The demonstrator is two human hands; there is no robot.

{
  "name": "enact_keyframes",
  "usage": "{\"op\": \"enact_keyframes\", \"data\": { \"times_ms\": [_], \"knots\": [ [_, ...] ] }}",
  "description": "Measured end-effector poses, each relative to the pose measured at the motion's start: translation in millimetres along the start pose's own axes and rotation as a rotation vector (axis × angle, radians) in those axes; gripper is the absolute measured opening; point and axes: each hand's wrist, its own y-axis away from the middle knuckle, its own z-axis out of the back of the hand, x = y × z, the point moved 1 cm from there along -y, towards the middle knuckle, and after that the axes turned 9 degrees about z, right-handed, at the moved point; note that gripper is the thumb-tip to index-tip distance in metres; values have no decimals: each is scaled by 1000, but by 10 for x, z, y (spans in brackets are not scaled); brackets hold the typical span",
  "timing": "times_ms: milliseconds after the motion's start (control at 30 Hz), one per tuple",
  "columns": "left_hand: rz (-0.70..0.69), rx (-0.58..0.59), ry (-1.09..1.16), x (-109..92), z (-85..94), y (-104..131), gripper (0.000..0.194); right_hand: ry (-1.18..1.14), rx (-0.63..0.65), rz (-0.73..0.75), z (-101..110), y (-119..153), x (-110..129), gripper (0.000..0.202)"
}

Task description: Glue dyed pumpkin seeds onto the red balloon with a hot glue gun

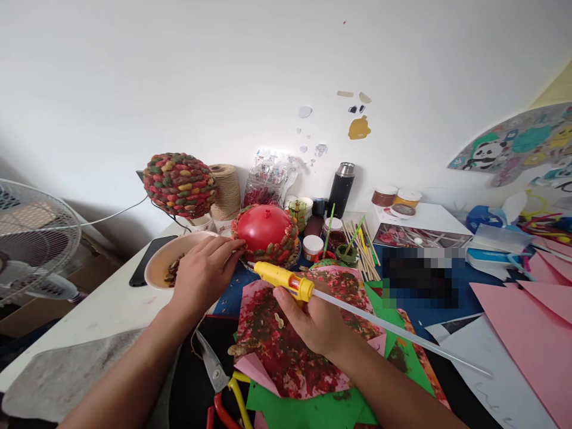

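Note:
My right hand [319, 325] is closed round a yellow hot glue gun [281, 279], and a long clear glue stick [393, 328] runs out of its back. The nozzle points left, just below a red balloon [263, 229]. Painted peanut shells [279, 250] in red, green and brown ring the balloon's lower part. At its left side are the fingertips of my left hand [205, 271], pinched together at the edge of the shells; what they grip is too small to make out. Behind this hand stands a pale bowl [156, 265] with a few dark shells [172, 271].
A ball covered in painted shells [179, 185] stands back left by a twine spool [224, 190]. Paint jars [313, 246], wooden sticks [357, 250] and a black flask [342, 190] line the back. Red-and-yellow-handled shears [217, 375] lie in front beside paint-stained paper [286, 357]. A fan [36, 238] is left.

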Motion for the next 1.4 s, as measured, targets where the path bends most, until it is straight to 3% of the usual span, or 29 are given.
{"op": "enact_keyframes", "data": {
  "times_ms": [367,700,1100,1267,1400],
  "knots": [
    [71,2,92,21,-39,-20,28,67,14,53,-17,11,-5,37],
    [185,48,118,22,-58,-6,23,32,76,16,-10,39,1,39],
    [138,14,178,0,-49,31,21,33,83,26,0,38,36,37],
    [214,-25,271,13,10,62,20,53,99,22,-11,51,9,37],
    [338,-86,247,147,160,77,18,47,98,-1,-25,48,2,38]
  ]
}}
